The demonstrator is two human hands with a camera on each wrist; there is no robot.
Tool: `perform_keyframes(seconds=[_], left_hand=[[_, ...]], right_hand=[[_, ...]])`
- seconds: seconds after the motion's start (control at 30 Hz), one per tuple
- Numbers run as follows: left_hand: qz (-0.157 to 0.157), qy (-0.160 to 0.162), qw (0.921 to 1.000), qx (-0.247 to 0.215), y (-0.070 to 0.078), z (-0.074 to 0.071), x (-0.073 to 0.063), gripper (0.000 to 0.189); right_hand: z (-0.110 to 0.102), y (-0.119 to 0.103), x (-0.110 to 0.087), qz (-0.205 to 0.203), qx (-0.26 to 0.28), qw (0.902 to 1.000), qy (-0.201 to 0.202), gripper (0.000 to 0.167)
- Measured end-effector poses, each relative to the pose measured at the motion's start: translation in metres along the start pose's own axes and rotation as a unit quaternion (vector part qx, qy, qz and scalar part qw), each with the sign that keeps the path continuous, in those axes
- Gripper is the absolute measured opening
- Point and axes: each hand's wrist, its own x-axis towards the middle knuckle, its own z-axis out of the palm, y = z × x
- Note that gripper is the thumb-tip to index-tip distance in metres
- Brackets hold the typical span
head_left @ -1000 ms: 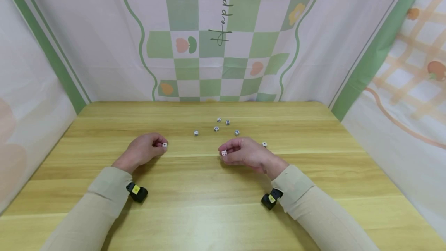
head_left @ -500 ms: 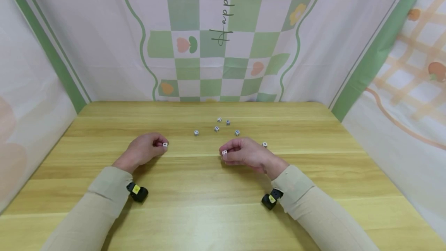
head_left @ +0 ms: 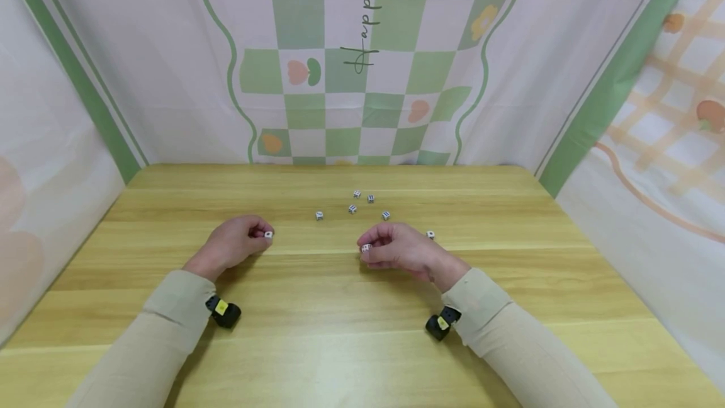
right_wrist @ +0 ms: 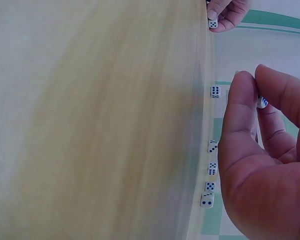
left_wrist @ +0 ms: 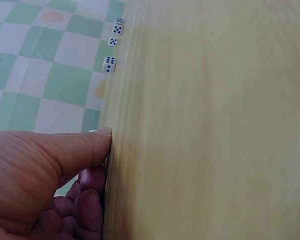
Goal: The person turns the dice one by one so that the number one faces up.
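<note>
Left hand: thumb and fingers pinched a white cubic die close to the wood-grained table. Right hand: thumb and fingertips pinched a second die above the surface. Five loose dice, white with blue pips, lay scattered beyond; a sixth loose die lay just behind the right hand. Checked green-and-white fabric hung behind.

"Happy" script on checkered cloth, pips on white dice
</note>
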Motion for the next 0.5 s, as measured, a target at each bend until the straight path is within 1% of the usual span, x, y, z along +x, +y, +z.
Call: perform_keyframes(seconds=[0.5], left_hand=[[-0.012,-0.005,0.9999,-0.006,0.0013,0.0004,0.0006,0.018]], right_hand=[[-0.0002,-0.0006,-0.0017,-0.001,-0.005,1.0000,0.001,0.039]])
